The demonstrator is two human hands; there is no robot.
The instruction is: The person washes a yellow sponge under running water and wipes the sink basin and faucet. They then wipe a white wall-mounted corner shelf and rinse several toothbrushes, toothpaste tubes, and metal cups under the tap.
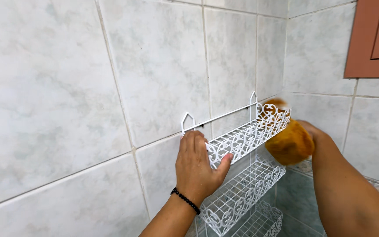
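**Wiping the top tier of the wall rack**

The left hand (197, 164) gripped the near end of the white wire rack (242, 142) on the tiled wall (66, 101), fingers pressed together over the rim, thumb hooked under the scrolled front; the right hand (311, 131) pressed an orange cloth (290, 144) against the top tier's far end, its fingers hidden; wiping seemed under way; the lower tiers (242, 188) looked next, calling for a lower steadying grip.

Counts along the tiled wall

Showing centre frame: one white wire rack (242, 175) carrying three shelves, two hands (196, 164), one orange cloth (290, 144), one black bead bracelet (185, 200); one brown cabinet (373, 39) sitting upper right.
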